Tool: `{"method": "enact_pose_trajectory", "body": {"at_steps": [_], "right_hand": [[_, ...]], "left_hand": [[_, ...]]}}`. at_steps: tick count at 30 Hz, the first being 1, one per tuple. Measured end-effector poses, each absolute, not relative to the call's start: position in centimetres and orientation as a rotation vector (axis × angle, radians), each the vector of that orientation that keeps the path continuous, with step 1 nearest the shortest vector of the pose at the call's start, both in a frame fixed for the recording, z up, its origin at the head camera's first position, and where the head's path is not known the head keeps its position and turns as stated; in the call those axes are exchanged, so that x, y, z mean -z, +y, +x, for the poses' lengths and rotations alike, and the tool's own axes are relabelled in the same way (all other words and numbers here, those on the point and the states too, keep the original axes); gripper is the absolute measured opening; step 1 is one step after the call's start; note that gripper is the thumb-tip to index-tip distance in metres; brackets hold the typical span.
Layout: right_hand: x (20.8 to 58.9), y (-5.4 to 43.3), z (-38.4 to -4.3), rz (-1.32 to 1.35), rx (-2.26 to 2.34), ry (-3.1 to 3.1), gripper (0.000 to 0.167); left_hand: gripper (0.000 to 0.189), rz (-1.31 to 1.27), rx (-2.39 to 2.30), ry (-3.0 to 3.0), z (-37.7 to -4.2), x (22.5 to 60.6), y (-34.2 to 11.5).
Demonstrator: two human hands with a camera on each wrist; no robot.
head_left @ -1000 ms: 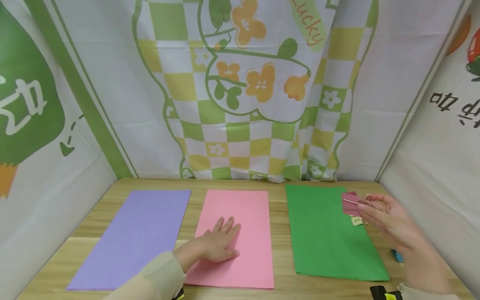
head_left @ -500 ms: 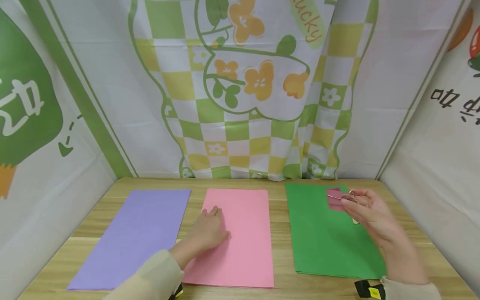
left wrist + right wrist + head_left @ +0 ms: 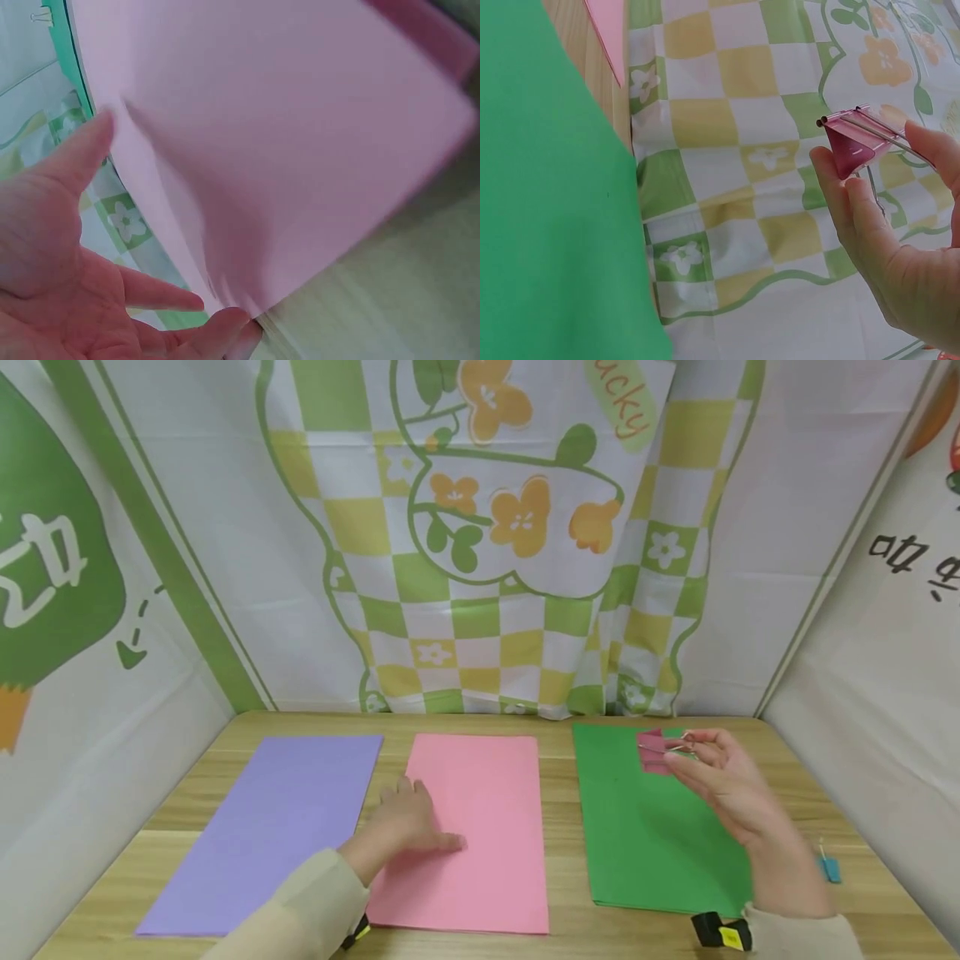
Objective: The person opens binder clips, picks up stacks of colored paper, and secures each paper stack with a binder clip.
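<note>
In the head view, my right hand [image 3: 723, 785] pinches a pink binder clip [image 3: 651, 753] by its wire handles, above the far part of a green paper stack [image 3: 660, 843]. The right wrist view shows the thumb on one handle of the clip [image 3: 855, 146] and fingers underneath. My left hand [image 3: 408, 818] lies at the left edge of a pink paper stack [image 3: 495, 835], thumb stretched over the sheet. In the left wrist view its fingers [image 3: 161, 292] are spread, with fingertips at the edge of the pink sheet [image 3: 315, 150].
A purple paper stack [image 3: 270, 827] lies on the left of the wooden table [image 3: 562, 893]. A blue binder clip [image 3: 829, 870] sits at the right, beyond my right forearm. A pale yellow clip [image 3: 43, 15] is on the green stack's edge. Printed curtains [image 3: 495, 635] stand behind.
My right hand has moved left with the pink binder clip, over the green stack. My left hand has slid left from the middle of the pink stack to its left edge.
</note>
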State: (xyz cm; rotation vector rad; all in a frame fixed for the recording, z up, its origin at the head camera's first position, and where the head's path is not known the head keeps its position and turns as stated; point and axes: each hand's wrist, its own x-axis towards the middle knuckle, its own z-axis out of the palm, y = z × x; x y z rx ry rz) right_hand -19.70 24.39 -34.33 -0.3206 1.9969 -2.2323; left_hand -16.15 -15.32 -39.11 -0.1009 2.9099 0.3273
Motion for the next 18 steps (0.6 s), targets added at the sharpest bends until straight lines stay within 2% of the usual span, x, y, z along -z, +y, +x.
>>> {"method": "enact_pose_trajectory", "body": {"at_steps": [8,18], "right_hand": [[34.5,23.9,-19.7,-0.306,2.22,2.02,0.039],[34.8,23.9,-19.8,-0.334,2.201,2.04,0.038]], "left_hand": [[0.124,-0.072,-0.204,2.911,-16.7,39.0,-15.1],[0.129,-0.186,-0.358,2.877,-17.2,39.4,-15.2]]}}
